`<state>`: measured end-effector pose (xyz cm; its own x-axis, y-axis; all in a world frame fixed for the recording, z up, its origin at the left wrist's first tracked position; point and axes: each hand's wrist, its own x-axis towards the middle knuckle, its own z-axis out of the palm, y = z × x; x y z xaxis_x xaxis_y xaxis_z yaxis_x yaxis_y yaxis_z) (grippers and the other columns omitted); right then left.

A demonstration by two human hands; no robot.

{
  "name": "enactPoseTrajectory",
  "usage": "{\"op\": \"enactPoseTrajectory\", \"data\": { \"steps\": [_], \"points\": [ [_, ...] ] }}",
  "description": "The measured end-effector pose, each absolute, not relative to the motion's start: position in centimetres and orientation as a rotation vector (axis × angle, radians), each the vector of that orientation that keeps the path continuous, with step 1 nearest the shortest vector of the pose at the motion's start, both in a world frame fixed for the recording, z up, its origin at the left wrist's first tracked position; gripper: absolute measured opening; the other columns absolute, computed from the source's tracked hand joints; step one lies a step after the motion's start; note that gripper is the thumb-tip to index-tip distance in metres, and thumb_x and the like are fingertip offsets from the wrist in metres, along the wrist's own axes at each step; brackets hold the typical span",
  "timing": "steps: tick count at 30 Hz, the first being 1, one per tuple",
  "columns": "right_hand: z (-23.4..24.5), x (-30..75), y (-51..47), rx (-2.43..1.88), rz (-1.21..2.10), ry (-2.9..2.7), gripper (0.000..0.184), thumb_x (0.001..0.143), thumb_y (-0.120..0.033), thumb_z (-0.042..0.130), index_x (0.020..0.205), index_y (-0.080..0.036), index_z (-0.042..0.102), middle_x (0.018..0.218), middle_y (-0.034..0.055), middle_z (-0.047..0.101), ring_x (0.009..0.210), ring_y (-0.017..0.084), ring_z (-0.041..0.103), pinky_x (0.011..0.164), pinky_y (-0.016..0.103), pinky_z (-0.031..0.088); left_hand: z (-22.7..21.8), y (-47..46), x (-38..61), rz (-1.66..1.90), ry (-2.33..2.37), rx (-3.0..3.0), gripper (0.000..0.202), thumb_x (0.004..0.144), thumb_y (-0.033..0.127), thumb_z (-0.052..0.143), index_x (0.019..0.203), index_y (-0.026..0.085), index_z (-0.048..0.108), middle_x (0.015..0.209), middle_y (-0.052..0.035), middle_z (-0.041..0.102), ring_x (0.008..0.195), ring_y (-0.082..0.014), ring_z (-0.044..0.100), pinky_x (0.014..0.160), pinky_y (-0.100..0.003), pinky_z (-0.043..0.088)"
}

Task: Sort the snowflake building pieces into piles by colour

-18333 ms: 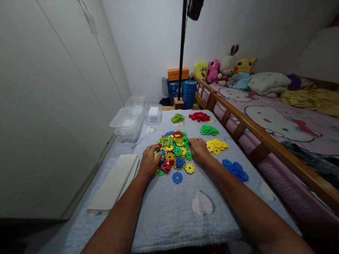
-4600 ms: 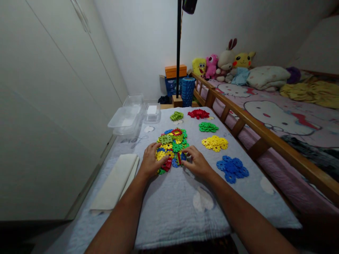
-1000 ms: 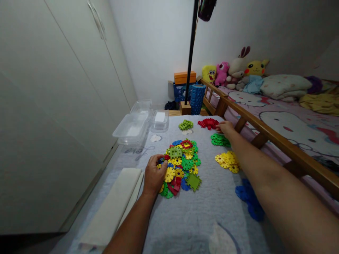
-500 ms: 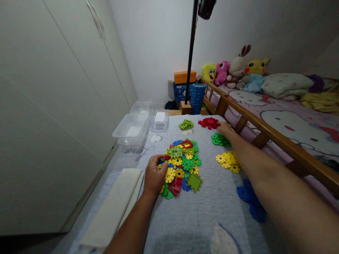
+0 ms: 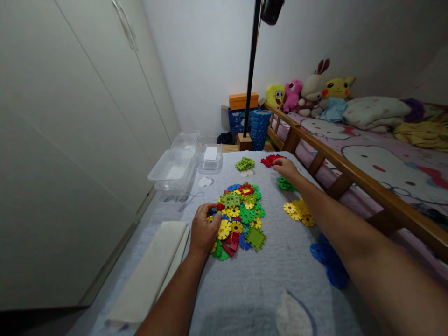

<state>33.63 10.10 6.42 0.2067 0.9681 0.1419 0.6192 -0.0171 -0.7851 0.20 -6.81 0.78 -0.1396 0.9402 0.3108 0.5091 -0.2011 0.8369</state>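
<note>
Left hand (image 5: 205,231): fingers curved, parted from thumb, touching left edge of mixed pile (image 5: 247,214).
Mixed pile: on counter (image 5: 245,289), longer from near to far.
Right hand (image 5: 287,169): fingers bent; grip, I cannot tell.
Red pile (image 5: 269,161): directly left of right fingers.

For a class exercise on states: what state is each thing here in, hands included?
Mixed pile: colours mixed, pieces overlapping.
Left hand: at that pile's left edge, fingers curved.
Red pile: partly hidden.
Right hand: at the red pile; grip unclear.
Lime pile: heaped, uncovered.
Green pile: partly hidden.
Yellow pile: partly hidden.
Blue pile: partly hidden.
White cloth: folded.
Cupboard doors: shut.
Large clear container: lid unclear.
</note>
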Motion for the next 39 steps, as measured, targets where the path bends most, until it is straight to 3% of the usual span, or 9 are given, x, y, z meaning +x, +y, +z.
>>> {"op": "enactPoseTrajectory", "data": {
  "steps": [4, 8, 12, 15, 20, 23, 29, 35, 39],
  "points": [
    [6.0, 29.5, 7.7, -1.505, 0.818, -2.009, 0.006, 0.074, -0.017, 0.065, 0.074, -0.017, 0.071, 0.069, 0.0005, 0.066, 0.066, 0.014, 0.057, 0.064, 0.024, 0.041, 0.8, -6.8, 0.3, 1.290, 1.637, 1.675, 0.021, 0.084, 0.031, 0.060, 0.100, 0.021, 0.068, 0.102, -0.0057, 0.069, 0.097, -0.0224, 0.066, 0.095, -0.039, 0.052],
    [5.0, 26.6, 6.3, -1.486, 0.601, -2.238, 0.024, 0.073, -0.023, 0.075, 0.096, -0.016, 0.075, 0.094, 0.0070, 0.071, 0.081, 0.018, 0.060, 0.074, 0.026, 0.046, 0.6, -6.7, 0.3, 1.284, 1.638, 1.672, 0.021, 0.084, 0.031, 0.060, 0.101, 0.021, 0.068, 0.103, -0.0058, 0.069, 0.098, -0.0223, 0.066, 0.094, -0.039, 0.052],
    [4.5, 25.8, 6.4, -1.469, 0.529, -2.383, 0.024, 0.072, -0.026, 0.079, 0.093, -0.016, 0.074, 0.095, 0.0080, 0.070, 0.093, 0.022, 0.059, 0.082, 0.029, 0.046, 0.7, -6.7, 0.3, 1.297, 1.628, 1.673, 0.020, 0.084, 0.031, 0.060, 0.100, 0.021, 0.068, 0.102, -0.0056, 0.069, 0.098, -0.0223, 0.066, 0.095, -0.039, 0.052],
    [4.4, 25.8, 6.5, -1.484, 0.628, -2.232, 0.020, 0.070, -0.021, 0.079, 0.087, -0.016, 0.072, 0.093, 0.0052, 0.070, 0.084, 0.018, 0.059, 0.075, 0.027, 0.046, 0.8, -6.8, 0.3, 1.304, 1.623, 1.677, 0.020, 0.083, 0.030, 0.060, 0.099, 0.021, 0.068, 0.102, -0.0057, 0.069, 0.099, -0.0227, 0.066, 0.096, -0.039, 0.052],
    [4.6, 26.4, 6.3, -1.451, 1.101, -1.750, 0.010, 0.072, -0.020, 0.073, 0.075, -0.017, 0.064, 0.063, -0.0044, 0.060, 0.057, 0.010, 0.051, 0.055, 0.021, 0.039, 0.8, -6.8, 0.3, 1.299, 1.616, 1.680, 0.020, 0.084, 0.031, 0.059, 0.099, 0.022, 0.068, 0.103, -0.0057, 0.069, 0.099, -0.0227, 0.065, 0.096, -0.039, 0.052],
    [4.8, 27.7, 6.7, -1.430, 1.217, -1.418, 0.013, 0.074, -0.019, 0.073, 0.074, -0.018, 0.061, 0.058, -0.0051, 0.057, 0.050, 0.009, 0.049, 0.047, 0.019, 0.037, 0.8, -6.8, 0.3, 1.303, 1.611, 1.689, 0.020, 0.084, 0.031, 0.060, 0.099, 0.022, 0.068, 0.102, -0.0057, 0.069, 0.099, -0.0228, 0.066, 0.096, -0.039, 0.052],
    [5.6, 31.4, 10.0, -1.530, 1.059, -0.710, 0.016, 0.081, -0.013, 0.071, 0.077, -0.017, 0.056, 0.060, -0.0018, 0.061, 0.052, 0.009, 0.058, 0.048, 0.017, 0.049, 0.9, -6.8, 0.4, 1.289, 1.619, 1.679, 0.020, 0.083, 0.031, 0.060, 0.098, 0.021, 0.068, 0.102, -0.0060, 0.069, 0.099, -0.0232, 0.066, 0.095, -0.040, 0.052],
    [6.1, 34.5, 13.6, -1.648, 0.914, -0.562, 0.016, 0.090, -0.012, 0.058, 0.076, -0.018, 0.053, 0.052, -0.0037, 0.051, 0.043, 0.008, 0.050, 0.041, 0.016, 0.044, 0.9, -6.9, 0.3, 1.279, 1.613, 1.698, 0.019, 0.084, 0.032, 0.060, 0.098, 0.022, 0.069, 0.102, -0.0054, 0.069, 0.097, -0.0228, 0.066, 0.094, -0.039, 0.052],
    [6.2, 35.2, 14.7, -1.642, 0.891, -0.646, 0.017, 0.090, -0.016, 0.058, 0.074, -0.019, 0.053, 0.052, -0.0045, 0.047, 0.042, 0.008, 0.045, 0.043, 0.018, 0.044, 0.9, -6.9, 0.4, 1.288, 1.609, 1.704, 0.019, 0.084, 0.031, 0.060, 0.098, 0.022, 0.069, 0.102, -0.0051, 0.070, 0.097, -0.0227, 0.066, 0.094, -0.038, 0.052]
  ]
}}
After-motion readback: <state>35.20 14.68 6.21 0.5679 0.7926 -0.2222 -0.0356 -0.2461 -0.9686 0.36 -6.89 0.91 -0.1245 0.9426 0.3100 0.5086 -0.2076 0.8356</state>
